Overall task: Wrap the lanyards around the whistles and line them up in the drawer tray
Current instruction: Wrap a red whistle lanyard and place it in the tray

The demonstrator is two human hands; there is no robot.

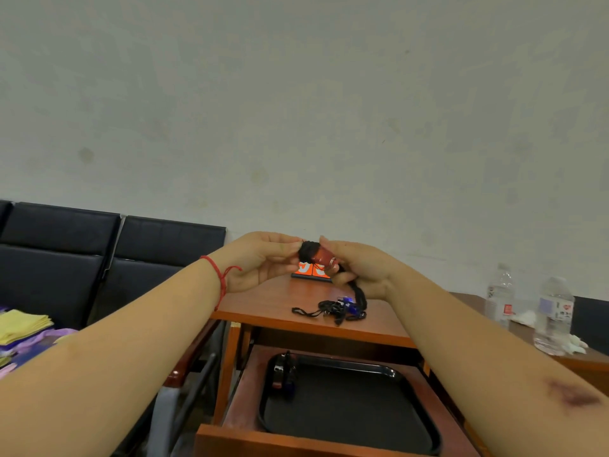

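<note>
Right now I hold a red whistle (324, 257) up in front of me, above the far edge of the bench (263, 301), between both hands. My left hand (260, 262) pinches the end already bound in black lanyard (309, 250), thumb and fingers curled onto the cord. My right hand (359, 268) has its grip closed on the other end, fingers curled round the whistle's bare red body, with the loose tail of the cord hanging down from under that hand toward the bench. A red string bracelet (219, 278) sits on my left wrist.

Below the hands, on the bench top, a blue whistle (346, 303) lies in a loose tangle of its own black cord, well apart from my grip. Behind the held whistle stands a small orange card (311, 270), partly hidden.

Nearer to me the drawer (244, 410) is pulled open with a black tray (346, 400) inside. At the tray's far left corner lie wrapped whistles (284, 374), dark and hard to count. Two water bottles (555, 318) stand on the surface to my right, and folded yellow cloths (23, 324) lie to my left.
</note>
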